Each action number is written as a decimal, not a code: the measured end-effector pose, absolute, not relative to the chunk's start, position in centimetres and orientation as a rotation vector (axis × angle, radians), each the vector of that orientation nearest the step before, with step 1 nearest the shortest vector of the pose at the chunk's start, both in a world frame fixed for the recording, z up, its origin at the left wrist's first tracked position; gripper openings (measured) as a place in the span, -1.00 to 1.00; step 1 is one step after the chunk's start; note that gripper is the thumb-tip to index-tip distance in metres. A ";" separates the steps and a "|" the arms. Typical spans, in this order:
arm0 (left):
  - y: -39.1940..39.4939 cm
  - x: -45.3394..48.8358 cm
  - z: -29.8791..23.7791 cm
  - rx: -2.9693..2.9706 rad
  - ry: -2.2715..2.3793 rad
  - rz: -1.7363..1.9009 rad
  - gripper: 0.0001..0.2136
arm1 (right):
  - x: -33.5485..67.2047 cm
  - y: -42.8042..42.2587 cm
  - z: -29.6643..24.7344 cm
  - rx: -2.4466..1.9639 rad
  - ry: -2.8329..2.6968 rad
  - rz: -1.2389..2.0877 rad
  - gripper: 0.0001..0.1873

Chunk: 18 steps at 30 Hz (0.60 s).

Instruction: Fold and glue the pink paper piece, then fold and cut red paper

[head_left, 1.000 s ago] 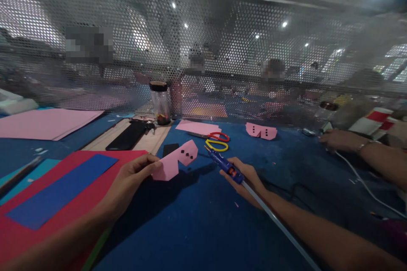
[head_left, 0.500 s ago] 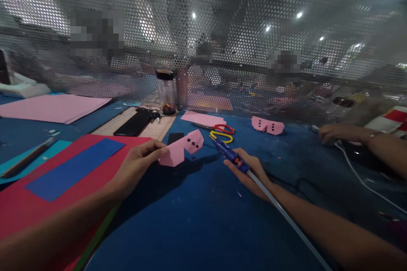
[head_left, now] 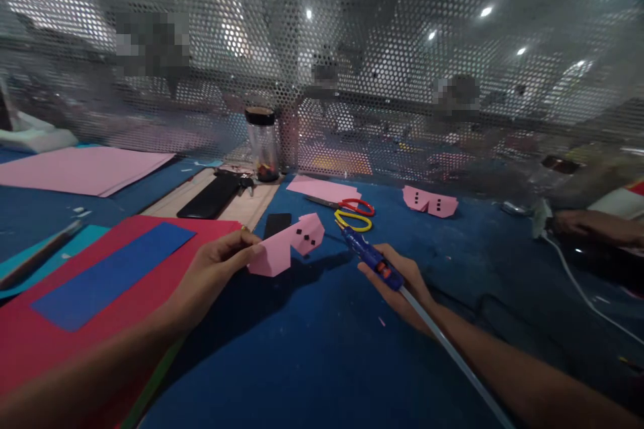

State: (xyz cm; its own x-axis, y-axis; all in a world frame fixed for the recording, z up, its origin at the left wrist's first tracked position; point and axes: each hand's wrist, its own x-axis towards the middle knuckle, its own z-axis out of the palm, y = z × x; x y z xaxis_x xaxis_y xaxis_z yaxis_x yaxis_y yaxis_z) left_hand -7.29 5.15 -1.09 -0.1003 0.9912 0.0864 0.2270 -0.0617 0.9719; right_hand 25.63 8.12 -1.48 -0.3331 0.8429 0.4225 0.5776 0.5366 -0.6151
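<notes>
Between thumb and fingers, my left hand [head_left: 221, 261] pinches a folded pink paper piece [head_left: 274, 255] with small black squares on its right flap. My right hand [head_left: 402, 275] is wrapped round a blue glue gun [head_left: 369, 255], its nozzle angled up and left, apart from the paper. A long clear glue stick [head_left: 447, 345] trails from its back end. Behind the nozzle lie scissors [head_left: 347, 206] with one red and one yellow handle. A similar pink paper piece [head_left: 430, 202] with black squares stands on the blue table [head_left: 312, 362] to the right.
Red paper [head_left: 135, 234] with a blue strip [head_left: 113, 275] lies at left, near pink sheets [head_left: 85, 167]. A black phone [head_left: 208, 196] and a lidded jar [head_left: 262, 147] stand before the perforated metal screen [head_left: 382, 80]. Another person's hand [head_left: 594, 224] is at right, near a white cable [head_left: 578, 288].
Both my hands keep their grips and sit slightly lower in view. At right, the other person's hand has moved further right. The view has shifted a little.
</notes>
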 end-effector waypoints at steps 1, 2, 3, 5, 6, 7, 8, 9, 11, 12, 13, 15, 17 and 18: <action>5.1 -7.3 -1.1 1.371 1.427 1.235 -0.79 | 25.7 8.1 -1.6 -1.153 -2.054 0.457 -0.78; 5.1 -7.3 -1.2 1.366 1.429 1.236 -0.79 | 25.8 8.2 -1.8 -1.157 -2.067 0.452 -0.79; 5.0 -7.3 -1.1 1.362 1.432 1.237 -0.79 | 25.9 8.2 -1.9 -1.156 -2.082 0.451 -0.80; 4.9 -7.2 -1.0 1.366 1.439 1.233 -0.79 | 26.0 8.3 -2.1 -1.146 -2.109 0.456 -0.82; 4.8 -7.2 -0.8 1.373 1.441 1.232 -0.79 | 26.0 8.3 -2.2 -1.145 -2.117 0.456 -0.82; 4.8 -7.1 -0.7 1.381 1.442 1.234 -0.79 | 26.0 8.4 -2.3 -1.148 -2.121 0.453 -0.83; 4.8 -7.1 -0.6 1.390 1.442 1.239 -0.79 | 26.0 8.4 -2.4 -1.153 -2.118 0.447 -0.83; 4.8 -7.1 -0.6 1.396 1.443 1.245 -0.78 | 26.0 8.5 -2.4 -1.158 -2.112 0.440 -0.83; 4.8 -7.2 -0.7 1.391 1.451 1.247 -0.79 | 25.9 8.6 -2.5 -1.149 -2.108 0.436 -0.83; 4.9 -7.2 -0.9 1.379 1.454 1.239 -0.80 | 25.9 8.6 -2.5 -1.139 -2.110 0.437 -0.82; 4.9 -7.3 -1.1 1.366 1.454 1.229 -0.80 | 25.9 8.7 -2.6 -1.133 -2.111 0.437 -0.83; 5.1 -7.5 -1.5 1.349 1.443 1.210 -0.80 | 25.9 8.6 -2.6 -1.136 -2.107 0.428 -0.82; 5.1 -7.7 -1.7 1.364 1.435 1.203 -0.81 | 25.9 8.5 -2.5 -1.150 -2.097 0.424 -0.80; 5.1 -7.7 -1.6 1.379 1.437 1.204 -0.81 | 25.9 8.5 -2.5 -1.152 -2.095 0.428 -0.79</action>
